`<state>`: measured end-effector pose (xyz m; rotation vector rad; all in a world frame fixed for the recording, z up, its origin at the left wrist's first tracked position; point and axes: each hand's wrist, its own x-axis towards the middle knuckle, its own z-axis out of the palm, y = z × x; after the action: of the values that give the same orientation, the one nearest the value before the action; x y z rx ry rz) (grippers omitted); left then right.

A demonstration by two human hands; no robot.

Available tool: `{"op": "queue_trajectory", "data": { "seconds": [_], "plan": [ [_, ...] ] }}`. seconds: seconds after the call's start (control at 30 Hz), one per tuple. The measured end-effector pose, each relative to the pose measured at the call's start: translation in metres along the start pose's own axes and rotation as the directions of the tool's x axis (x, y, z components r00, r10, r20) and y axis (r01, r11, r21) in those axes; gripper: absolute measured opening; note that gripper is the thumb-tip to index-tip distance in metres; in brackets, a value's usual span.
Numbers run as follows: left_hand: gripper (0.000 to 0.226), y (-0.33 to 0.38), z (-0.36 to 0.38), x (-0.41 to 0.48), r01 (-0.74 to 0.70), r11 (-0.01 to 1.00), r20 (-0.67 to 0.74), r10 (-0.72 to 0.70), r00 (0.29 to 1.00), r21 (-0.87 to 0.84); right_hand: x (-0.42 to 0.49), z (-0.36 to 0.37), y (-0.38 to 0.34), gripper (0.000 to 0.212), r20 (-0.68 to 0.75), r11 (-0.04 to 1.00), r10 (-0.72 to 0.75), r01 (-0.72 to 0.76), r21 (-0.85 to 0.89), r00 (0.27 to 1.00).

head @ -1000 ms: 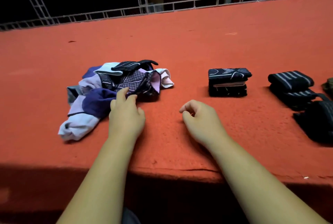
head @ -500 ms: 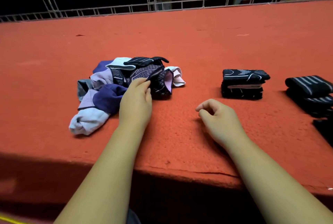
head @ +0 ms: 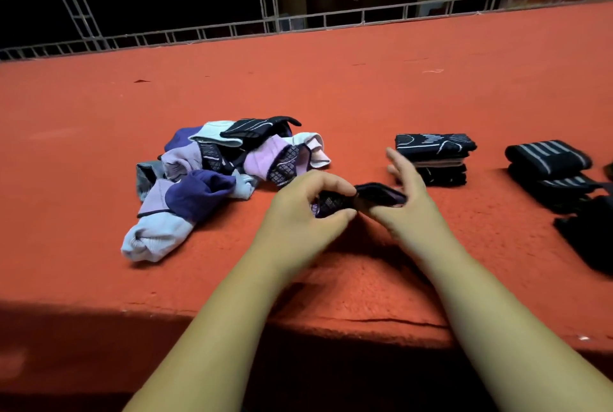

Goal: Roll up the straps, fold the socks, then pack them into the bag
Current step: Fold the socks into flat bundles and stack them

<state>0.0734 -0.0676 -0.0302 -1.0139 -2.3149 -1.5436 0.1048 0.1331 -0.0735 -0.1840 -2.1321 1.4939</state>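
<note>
A dark purple patterned sock (head: 345, 201) hangs between both hands just above the red table. My left hand (head: 305, 209) grips its left end with curled fingers and thumb. My right hand (head: 406, 202) holds the right end, thumb under it and fingers stretched out above. A loose pile of purple, lilac, white and black socks (head: 219, 176) lies to the left. A stack of folded black socks (head: 434, 157) sits just behind my right hand. Rolled black straps with grey stripes (head: 547, 162) lie at the right.
The red felt-covered table (head: 331, 86) runs wide, with its front edge near my forearms. A metal truss railing (head: 265, 20) lines the far edge. More dark fabric (head: 590, 232) lies at the right border; I cannot tell what it is.
My left hand pulled a dark sock out of the pile and carried it right. My right hand rose from the table and took the sock's other end.
</note>
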Motion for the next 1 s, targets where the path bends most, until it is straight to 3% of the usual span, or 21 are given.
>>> {"op": "queue_trajectory", "data": {
  "seconds": [0.1,0.17,0.27,0.4,0.5,0.63,0.73,0.8,0.87,1.0],
  "plan": [
    [0.034,0.002,-0.002,0.003,0.066,0.962,-0.074,-0.088,0.993,-0.264,-0.004,-0.009,-0.006,0.041,0.118,0.998,-0.055,0.054,0.013,0.991],
    [0.037,0.000,-0.007,0.008,0.062,0.884,-0.135,-0.139,0.981,-0.464,-0.010,-0.014,-0.015,0.026,0.169,0.997,-0.062,0.053,0.056,0.984],
    [0.035,-0.006,-0.016,0.011,0.115,0.866,-0.090,-0.180,0.980,-0.487,-0.018,-0.020,-0.031,0.014,0.179,0.992,-0.046,0.024,0.122,0.983],
    [0.022,-0.015,-0.018,0.007,0.183,0.866,-0.015,-0.214,0.977,-0.465,-0.026,-0.028,-0.044,0.017,0.142,0.979,-0.031,0.001,0.204,0.989],
    [0.032,-0.009,-0.014,0.011,0.215,0.725,0.037,-0.253,0.967,-0.655,-0.028,-0.034,-0.054,0.036,0.123,0.957,-0.034,-0.004,0.291,0.992],
    [0.039,0.005,-0.001,0.014,0.320,0.581,0.172,-0.296,0.940,-0.749,-0.029,-0.038,-0.066,0.022,0.123,0.833,0.089,-0.142,0.534,0.988],
    [0.034,-0.012,0.011,0.012,0.469,0.537,0.311,-0.361,0.879,-0.701,-0.024,-0.041,-0.049,0.022,0.102,0.887,0.176,-0.203,0.416,0.979],
    [0.032,-0.029,0.017,0.012,0.561,0.559,0.384,-0.411,0.827,-0.610,-0.021,-0.045,-0.027,0.027,0.083,0.964,0.209,-0.219,0.148,0.974],
    [0.030,-0.040,0.023,0.013,0.614,0.586,0.395,-0.470,0.789,-0.529,-0.019,-0.049,-0.009,0.032,0.096,0.971,0.237,-0.233,-0.049,0.967],
    [0.029,-0.049,0.030,0.018,0.620,0.605,0.371,-0.497,0.784,-0.500,-0.017,-0.054,-0.005,0.011,0.241,0.958,0.266,-0.285,0.045,0.933]
  ]
}}
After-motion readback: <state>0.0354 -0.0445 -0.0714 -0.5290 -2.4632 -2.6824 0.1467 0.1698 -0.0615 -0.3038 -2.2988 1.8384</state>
